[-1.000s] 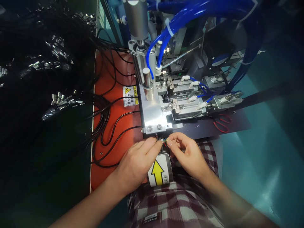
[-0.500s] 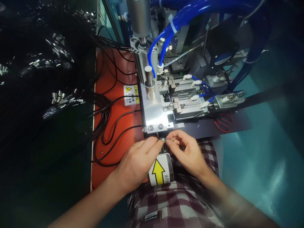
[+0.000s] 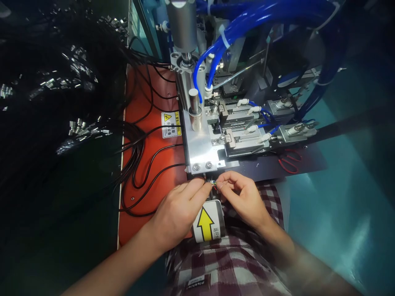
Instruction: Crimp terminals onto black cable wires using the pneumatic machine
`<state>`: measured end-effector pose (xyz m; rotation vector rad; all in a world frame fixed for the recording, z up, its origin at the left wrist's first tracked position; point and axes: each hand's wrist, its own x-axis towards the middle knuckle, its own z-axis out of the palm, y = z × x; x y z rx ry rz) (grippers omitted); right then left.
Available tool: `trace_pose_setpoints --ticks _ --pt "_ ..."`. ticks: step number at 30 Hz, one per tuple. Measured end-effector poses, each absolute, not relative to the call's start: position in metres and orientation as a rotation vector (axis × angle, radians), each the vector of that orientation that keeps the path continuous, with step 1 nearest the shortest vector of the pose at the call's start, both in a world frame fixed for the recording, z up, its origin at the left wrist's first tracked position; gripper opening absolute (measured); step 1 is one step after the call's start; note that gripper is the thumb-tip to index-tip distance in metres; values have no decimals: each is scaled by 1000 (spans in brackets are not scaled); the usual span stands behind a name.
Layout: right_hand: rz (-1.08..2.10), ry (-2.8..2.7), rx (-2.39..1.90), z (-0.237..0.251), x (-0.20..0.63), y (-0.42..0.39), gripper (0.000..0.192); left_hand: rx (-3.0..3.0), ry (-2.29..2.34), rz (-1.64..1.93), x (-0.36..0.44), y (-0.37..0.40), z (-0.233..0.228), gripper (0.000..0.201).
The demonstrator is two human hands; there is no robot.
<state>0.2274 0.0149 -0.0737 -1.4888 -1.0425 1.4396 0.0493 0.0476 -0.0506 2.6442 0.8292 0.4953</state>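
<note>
My left hand (image 3: 180, 209) and my right hand (image 3: 243, 197) meet just below the front edge of a metal machine plate (image 3: 200, 150). Between their fingertips sits the stripped end of a thin cable with small coloured wires (image 3: 213, 184). Thumb and forefinger of each hand pinch those wires. A grey part bearing a yellow arrow label (image 3: 207, 224) lies under my hands. The cable's black sheath is hidden behind my left fingers.
Black cables (image 3: 145, 164) loop across an orange mat (image 3: 145, 123) at left, with a pile of metal-tipped cables (image 3: 77, 127) beyond. Blue air hoses (image 3: 234, 24) and pneumatic cylinders (image 3: 293, 129) crowd the machine. Red-handled scissors (image 3: 288, 160) lie at right.
Both hands stay pinched at the same spot on the wire ends; only small finger shifts and slight camera movement.
</note>
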Motion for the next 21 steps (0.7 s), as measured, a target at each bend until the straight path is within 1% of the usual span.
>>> trace_pose_setpoints --ticks 3,9,16,21 --pt "1412 -1070 -1524 -76 228 13 13 2642 827 490 50 48 -50 28" --pt "1211 -1168 -1563 -71 228 14 8 2645 827 513 51 48 -50 26" --pt "1235 -1193 -1537 -71 225 14 11 2638 838 528 51 48 -50 24" --pt "1215 -1184 -1611 -71 222 12 12 2637 839 516 50 48 -51 24"
